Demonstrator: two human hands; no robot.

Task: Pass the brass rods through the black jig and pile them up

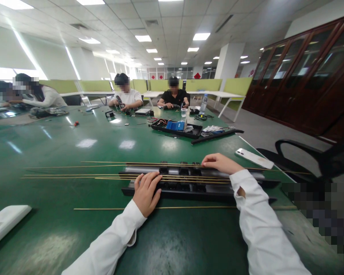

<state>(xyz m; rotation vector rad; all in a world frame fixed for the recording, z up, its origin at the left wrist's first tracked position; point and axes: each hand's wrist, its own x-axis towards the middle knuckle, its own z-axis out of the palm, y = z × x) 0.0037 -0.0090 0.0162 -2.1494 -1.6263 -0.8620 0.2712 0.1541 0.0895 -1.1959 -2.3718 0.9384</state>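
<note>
A long black power strip housing [189, 189] lies across the green table [74, 149] in front of me, with several thin brass rods [74, 176] laid along and over it. My left hand [145, 193] rests on the housing's left part, fingers stretched flat over the rods. My right hand [219, 162] sits at the far edge of the housing, fingers curled down onto a brass rod there. Both arms wear white sleeves. Another loose brass rod [103, 209] lies on the table nearer to me.
A white phone [255, 157] lies at the right table edge, a black office chair [304, 152] beyond it. A black tray of parts [176, 128] and a black strip [218, 135] sit mid-table. Three other people work at the far end. A white object [4, 221] lies near left.
</note>
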